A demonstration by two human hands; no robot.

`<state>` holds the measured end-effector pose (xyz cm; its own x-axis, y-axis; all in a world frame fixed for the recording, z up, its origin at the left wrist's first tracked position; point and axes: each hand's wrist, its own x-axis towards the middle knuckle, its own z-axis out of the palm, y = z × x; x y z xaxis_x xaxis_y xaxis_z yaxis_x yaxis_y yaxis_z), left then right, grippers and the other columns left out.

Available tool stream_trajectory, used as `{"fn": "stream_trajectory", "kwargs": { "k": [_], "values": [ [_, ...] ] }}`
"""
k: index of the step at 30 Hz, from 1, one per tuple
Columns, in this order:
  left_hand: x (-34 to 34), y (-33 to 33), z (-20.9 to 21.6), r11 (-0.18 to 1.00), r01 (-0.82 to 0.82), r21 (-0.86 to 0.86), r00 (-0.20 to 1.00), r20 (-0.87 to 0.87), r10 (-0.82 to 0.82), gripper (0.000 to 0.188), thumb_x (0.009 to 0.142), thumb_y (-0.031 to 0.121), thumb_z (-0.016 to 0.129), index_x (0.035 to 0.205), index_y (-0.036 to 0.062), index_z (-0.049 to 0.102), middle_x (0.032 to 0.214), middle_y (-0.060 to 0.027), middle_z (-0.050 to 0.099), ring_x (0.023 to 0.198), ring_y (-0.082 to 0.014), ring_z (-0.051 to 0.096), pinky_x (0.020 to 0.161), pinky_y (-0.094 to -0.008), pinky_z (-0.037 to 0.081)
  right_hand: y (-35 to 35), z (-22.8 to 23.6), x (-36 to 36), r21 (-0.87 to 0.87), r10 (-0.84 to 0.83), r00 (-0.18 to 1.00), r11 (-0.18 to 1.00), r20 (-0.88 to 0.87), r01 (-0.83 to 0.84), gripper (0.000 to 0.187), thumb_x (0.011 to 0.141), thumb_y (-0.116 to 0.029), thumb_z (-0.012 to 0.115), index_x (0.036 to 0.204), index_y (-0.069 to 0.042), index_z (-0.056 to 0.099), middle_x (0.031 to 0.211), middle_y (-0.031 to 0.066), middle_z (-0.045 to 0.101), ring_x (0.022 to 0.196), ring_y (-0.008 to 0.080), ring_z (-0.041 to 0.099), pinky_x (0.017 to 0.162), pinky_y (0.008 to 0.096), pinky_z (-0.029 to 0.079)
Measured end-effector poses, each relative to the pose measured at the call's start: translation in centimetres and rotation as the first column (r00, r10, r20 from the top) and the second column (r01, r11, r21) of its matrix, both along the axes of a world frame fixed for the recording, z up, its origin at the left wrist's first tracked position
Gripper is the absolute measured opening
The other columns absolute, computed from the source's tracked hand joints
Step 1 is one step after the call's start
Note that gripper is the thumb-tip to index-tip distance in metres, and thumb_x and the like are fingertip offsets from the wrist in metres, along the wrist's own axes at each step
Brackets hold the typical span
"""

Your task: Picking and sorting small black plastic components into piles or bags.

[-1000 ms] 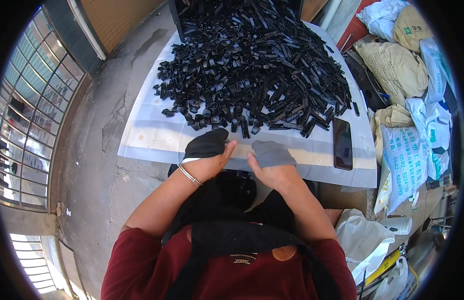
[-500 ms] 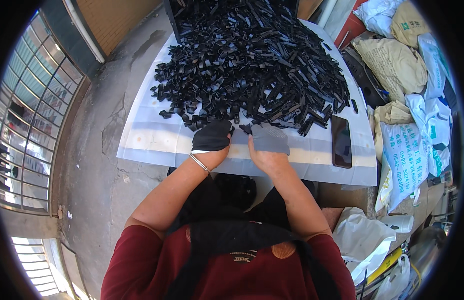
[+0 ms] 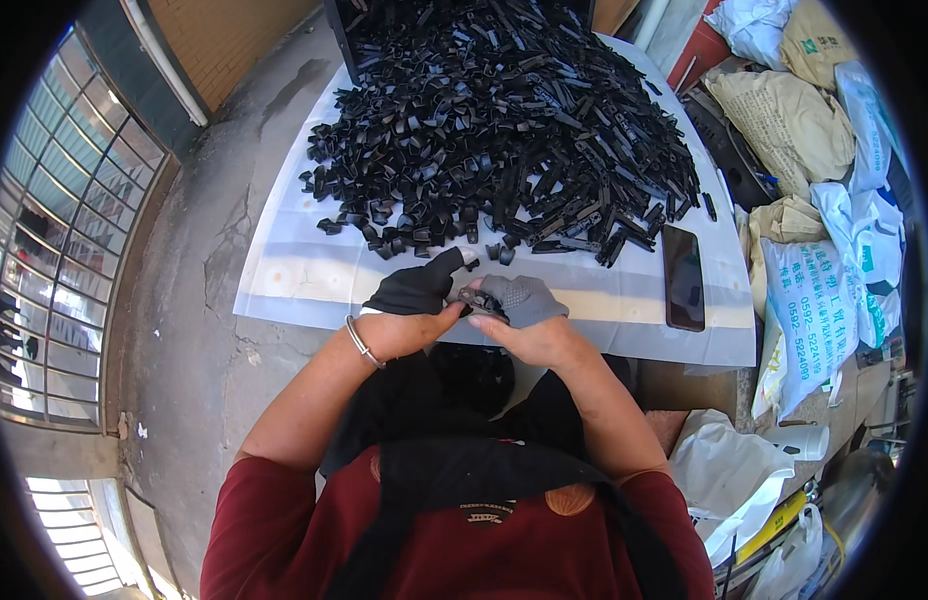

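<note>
Close to the near edge of the white-covered table, my two hands meet around a small black plastic part (image 3: 481,303). My right hand (image 3: 529,312), in a grey fingerless glove, grips it between thumb and fingers. The thumb of my left hand (image 3: 409,305), gloved in black, presses at the part's left end. Its index finger stretches forward beside a small loose black piece (image 3: 472,265); the other fingers are partly hidden. Just beyond lies a big heap of black plastic pieces (image 3: 484,130), short curved ones on the left and long narrow ones on the right.
A dark phone (image 3: 684,278) lies on the white table cover (image 3: 604,290) at the right. Filled sacks (image 3: 799,310) are stacked along the right side. A barred window (image 3: 64,230) stands at the left beyond the concrete floor (image 3: 199,320).
Both hands have drawn back from the heap's near edge toward me and come together. The black part is now held between them, and my left index finger has stretched out.
</note>
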<state>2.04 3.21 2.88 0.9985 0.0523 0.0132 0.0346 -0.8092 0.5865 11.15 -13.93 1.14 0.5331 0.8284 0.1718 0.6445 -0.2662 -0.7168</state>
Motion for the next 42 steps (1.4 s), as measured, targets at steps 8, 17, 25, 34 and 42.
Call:
{"fn": "stream_trajectory", "kwargs": {
  "k": [8,17,25,34,42],
  "values": [
    [-2.4,-0.7,-4.5,0.747,-0.095,-0.658,0.995,-0.051,0.081,0.046,0.091,0.042,0.043,0.12,0.0058,0.049,0.09,-0.0156,0.063,0.083,-0.0251,0.06,0.074,-0.0316,0.046,0.4,0.3,-2.8,0.145,-0.055,0.98,0.986,-0.193,0.084,0.028,0.077,-0.018,0.063,0.098,-0.002,0.055,0.08,0.0129,0.059,0.073,0.0274,0.056,0.067,0.0362,0.044],
    [-3.2,-0.7,-5.9,0.744,-0.357,-0.565,0.929,-0.296,0.222,0.062,0.092,0.054,0.029,0.102,0.0014,0.06,0.088,-0.0233,0.062,0.09,-0.0302,0.061,0.077,-0.0318,0.045,-0.9,-0.3,-2.9,0.208,-0.06,0.998,0.976,-0.022,0.063,0.023,0.083,-0.02,0.06,0.097,-0.002,0.055,0.084,0.0129,0.058,0.076,0.0286,0.056,0.069,0.0356,0.044],
    [-2.9,-1.0,-2.6,0.765,-0.035,-0.644,0.996,0.039,0.078,0.038,0.095,0.033,0.041,0.085,0.0001,0.058,0.071,-0.0085,0.057,0.066,-0.0184,0.051,0.064,-0.0313,0.043,-2.0,1.3,-3.2,0.128,-0.043,0.944,0.992,0.328,0.0,0.024,0.084,-0.03,0.055,0.089,-0.007,0.059,0.077,0.0125,0.059,0.07,0.0332,0.055,0.063,0.0424,0.044],
    [-2.5,-2.2,-1.9,0.896,0.005,-0.444,0.992,0.116,0.052,0.037,0.096,0.028,0.036,0.085,0.0005,0.058,0.073,-0.0149,0.059,0.069,-0.0316,0.056,0.065,-0.0367,0.044,-1.9,1.5,-4.2,0.035,-0.035,0.852,0.999,0.522,0.019,0.023,0.081,-0.028,0.057,0.089,-0.007,0.06,0.076,0.0092,0.059,0.07,0.0293,0.057,0.062,0.0393,0.046],
    [-1.9,-1.9,-1.7,0.995,0.096,0.014,0.995,-0.007,-0.095,0.04,0.094,0.032,0.037,0.079,0.001,0.056,0.072,-0.0174,0.059,0.069,-0.0368,0.056,0.064,-0.0414,0.044,-2.0,-2.2,-4.3,0.065,-0.021,0.917,0.998,0.399,-0.005,0.03,0.08,-0.024,0.06,0.101,-0.003,0.057,0.095,0.0121,0.06,0.083,0.0309,0.057,0.073,0.0399,0.045]
  ]
}}
